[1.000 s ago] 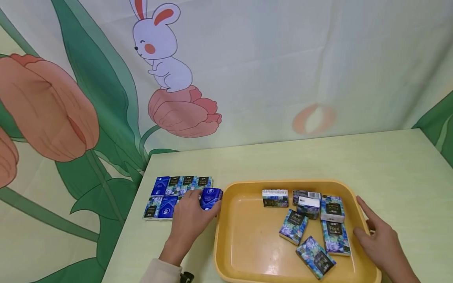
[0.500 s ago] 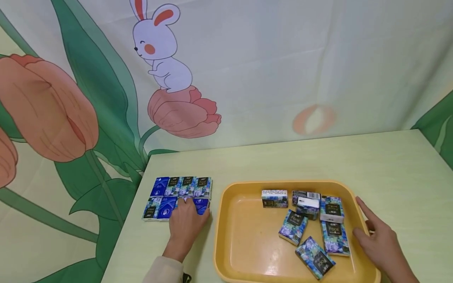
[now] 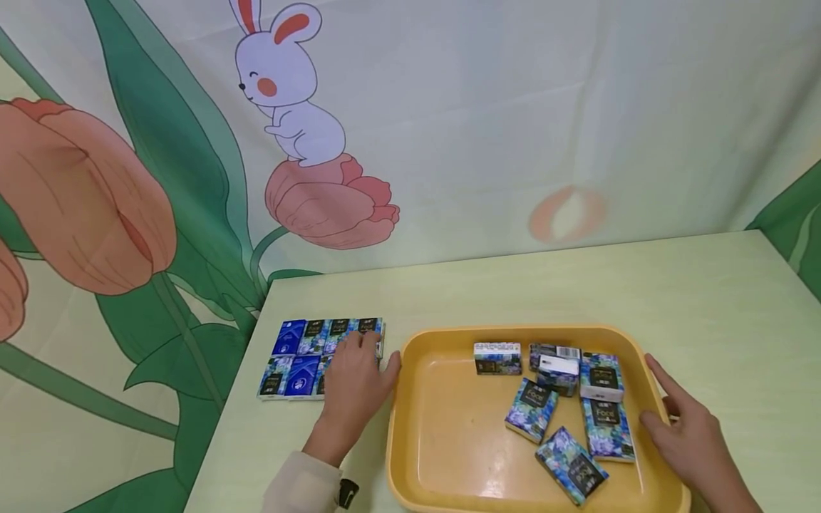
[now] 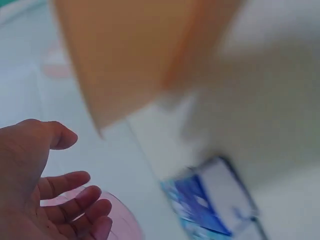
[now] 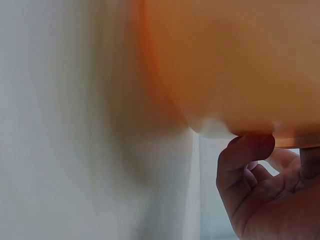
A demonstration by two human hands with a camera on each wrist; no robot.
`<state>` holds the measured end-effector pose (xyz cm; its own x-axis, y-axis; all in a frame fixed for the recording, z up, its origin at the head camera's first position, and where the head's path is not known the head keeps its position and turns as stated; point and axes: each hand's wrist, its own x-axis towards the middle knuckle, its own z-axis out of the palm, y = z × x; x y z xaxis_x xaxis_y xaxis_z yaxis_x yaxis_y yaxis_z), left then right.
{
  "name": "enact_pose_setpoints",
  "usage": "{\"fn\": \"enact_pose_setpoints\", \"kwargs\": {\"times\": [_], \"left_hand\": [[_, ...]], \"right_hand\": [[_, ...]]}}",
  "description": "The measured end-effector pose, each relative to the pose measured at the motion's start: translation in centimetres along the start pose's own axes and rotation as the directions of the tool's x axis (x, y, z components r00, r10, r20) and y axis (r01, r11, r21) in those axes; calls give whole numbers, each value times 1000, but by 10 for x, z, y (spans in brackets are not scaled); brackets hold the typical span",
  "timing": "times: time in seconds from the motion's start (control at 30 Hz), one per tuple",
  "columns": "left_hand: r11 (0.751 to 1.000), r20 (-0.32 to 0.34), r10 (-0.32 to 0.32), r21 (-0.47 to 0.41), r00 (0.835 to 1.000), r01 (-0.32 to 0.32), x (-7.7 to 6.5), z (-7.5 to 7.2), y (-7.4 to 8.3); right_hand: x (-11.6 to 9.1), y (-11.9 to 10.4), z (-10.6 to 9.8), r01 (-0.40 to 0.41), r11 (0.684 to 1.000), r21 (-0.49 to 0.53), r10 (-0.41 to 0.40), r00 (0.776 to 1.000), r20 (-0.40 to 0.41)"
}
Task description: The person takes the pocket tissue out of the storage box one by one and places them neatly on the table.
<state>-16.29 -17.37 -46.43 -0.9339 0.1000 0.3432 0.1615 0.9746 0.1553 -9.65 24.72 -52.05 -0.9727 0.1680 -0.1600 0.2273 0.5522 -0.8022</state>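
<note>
Small tissue packs (image 3: 313,337), some plain blue and some floral with black labels, lie in two neat rows at the table's left. My left hand (image 3: 356,378) is over the right end of these rows and hides part of them. It holds nothing; in the left wrist view its fingers (image 4: 75,207) are loosely bent, apart from the packs. My right hand (image 3: 686,432) grips the right rim of a yellow tray (image 3: 431,413). From the right wrist camera, the curled fingers (image 5: 240,160) touch the tray's edge.
Inside the tray, several floral tissue packs lie scattered, mostly toward the right, among them a tilted pack (image 3: 572,464) near the front. One pack (image 3: 497,358) stands on its side by the back wall. Behind the table (image 3: 513,288) hangs a printed cloth (image 3: 462,128).
My left hand has put a blue tissue pack down at the right end of the near row and let go. It has then lifted slightly up and right. The right hand has stayed still.
</note>
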Motion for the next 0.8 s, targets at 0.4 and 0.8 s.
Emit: {"fn": "enact_pose_setpoints", "kwargs": {"times": [0.4, 0.8], "left_hand": [[933, 108, 322, 133, 941, -335, 24, -6, 73], [816, 202, 499, 219, 843, -535, 33, 18, 112]], "right_hand": [[0, -1, 1, 2, 1000, 2, -2, 1000, -18], [-1, -1, 1, 30, 1000, 0, -30, 999, -25]]}}
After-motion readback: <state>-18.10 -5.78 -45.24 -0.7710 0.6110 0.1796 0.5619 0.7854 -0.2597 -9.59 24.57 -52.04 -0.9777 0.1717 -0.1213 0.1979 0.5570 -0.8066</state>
